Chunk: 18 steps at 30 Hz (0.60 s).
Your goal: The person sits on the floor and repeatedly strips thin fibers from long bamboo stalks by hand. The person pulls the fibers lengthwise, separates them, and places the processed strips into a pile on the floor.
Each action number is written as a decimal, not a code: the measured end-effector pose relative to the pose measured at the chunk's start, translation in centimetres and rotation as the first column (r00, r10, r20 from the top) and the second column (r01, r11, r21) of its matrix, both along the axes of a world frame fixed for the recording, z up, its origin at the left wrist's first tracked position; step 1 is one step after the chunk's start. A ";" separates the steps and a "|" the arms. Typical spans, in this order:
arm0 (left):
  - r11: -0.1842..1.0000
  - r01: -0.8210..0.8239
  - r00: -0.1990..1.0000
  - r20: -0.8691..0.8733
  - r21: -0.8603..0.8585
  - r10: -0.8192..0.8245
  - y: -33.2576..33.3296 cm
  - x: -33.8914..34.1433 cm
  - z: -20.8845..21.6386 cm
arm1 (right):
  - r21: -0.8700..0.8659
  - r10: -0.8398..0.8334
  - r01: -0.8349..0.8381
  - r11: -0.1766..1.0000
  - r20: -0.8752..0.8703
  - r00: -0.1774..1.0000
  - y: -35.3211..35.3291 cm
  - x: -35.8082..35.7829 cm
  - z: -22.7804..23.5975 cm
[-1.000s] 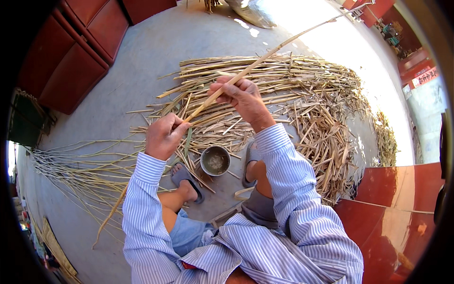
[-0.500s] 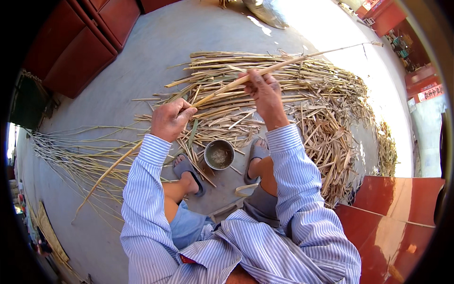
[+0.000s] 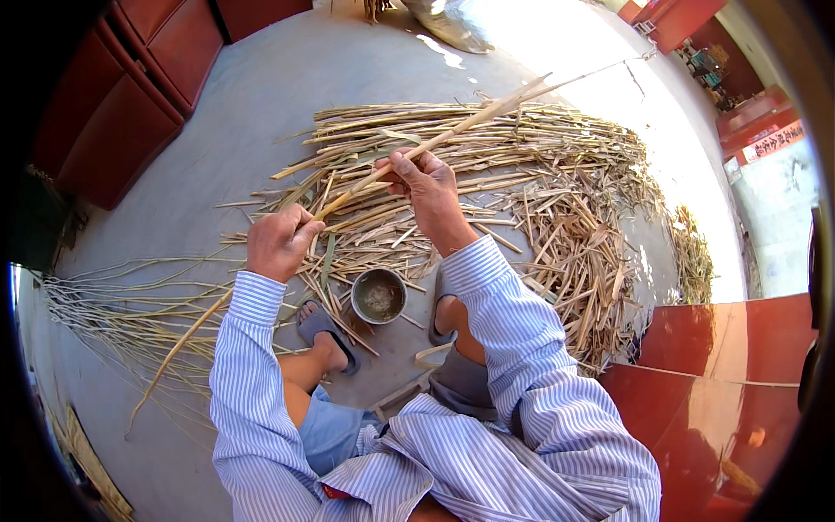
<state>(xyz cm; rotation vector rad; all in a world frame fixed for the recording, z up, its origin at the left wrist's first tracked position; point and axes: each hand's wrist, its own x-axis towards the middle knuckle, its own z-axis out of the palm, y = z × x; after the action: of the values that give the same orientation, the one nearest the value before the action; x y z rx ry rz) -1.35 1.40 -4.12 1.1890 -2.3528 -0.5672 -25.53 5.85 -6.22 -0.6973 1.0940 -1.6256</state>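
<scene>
Gripping one stalk (image 3: 478, 118), left hand (image 3: 280, 243) and right hand (image 3: 428, 196) sit apart, grey floor (image 3: 252, 104) stretching past the edge of piled stems (image 3: 539, 139).

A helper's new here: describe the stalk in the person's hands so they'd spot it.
Find the broad pile of dry, straw-coloured stalks on the grey concrete floor. Overlapping it in the view, the person's bare left hand and bare right hand hold a long, slender tan stalk slanting up to the right. Unlike the stalks lying around, this one is gripped in both hands.
</scene>
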 end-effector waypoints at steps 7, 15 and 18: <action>0.965 0.048 0.996 0.080 -0.259 -0.028 -0.1 1.0 -0.3 | 0.086 -0.065 0.072 0.994 -0.075 0.995 0.1 -0.9 0.5; 0.998 -0.040 0.999 -0.010 0.041 0.040 -0.5 1.9 0.4 | -0.091 -0.408 0.446 0.891 0.275 0.871 0.4 -7.3 -0.1; 1.000 0.013 0.996 0.092 -0.021 -0.011 -1.0 2.4 0.0 | 0.134 -0.517 0.508 0.851 0.386 0.764 1.2 -12.5 -1.2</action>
<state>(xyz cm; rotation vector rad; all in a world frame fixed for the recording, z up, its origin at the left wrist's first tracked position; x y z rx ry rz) 1.06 0.41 -4.11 1.2168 -2.4378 -0.4995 -38.02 7.03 -7.41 -0.0041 1.0330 -2.1016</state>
